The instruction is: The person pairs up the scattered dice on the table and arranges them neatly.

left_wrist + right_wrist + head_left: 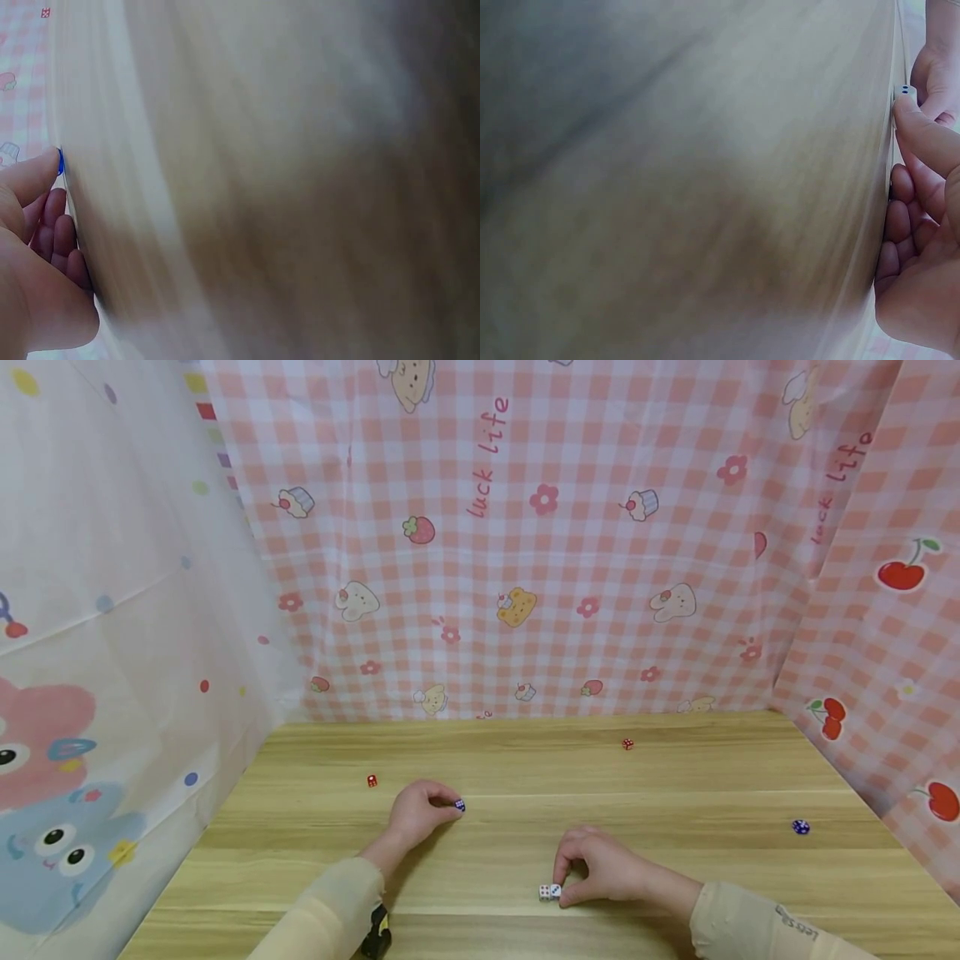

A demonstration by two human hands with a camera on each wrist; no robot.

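My left hand [422, 814] pinches a blue die [460, 806] with white dots between thumb and forefinger, low over the wooden table. In the left wrist view only a blue sliver of that die [61, 162] shows at the fingertips. Nearer the front, my right hand [600, 868] has thumb and forefinger on a white die [556, 891]. A second white die [544, 892], with red dots, sits right against its left side. From the right wrist, the white die [905, 91] appears at the thumb tip, the other fingers curled below.
On the wooden table [480, 760] lie a red die [372, 781] at the left, another red die [627, 744] towards the back, and a blue die [801, 827] at the right. Patterned cloths [540, 552] hang behind and at both sides. A black object [377, 935] is by the left sleeve.
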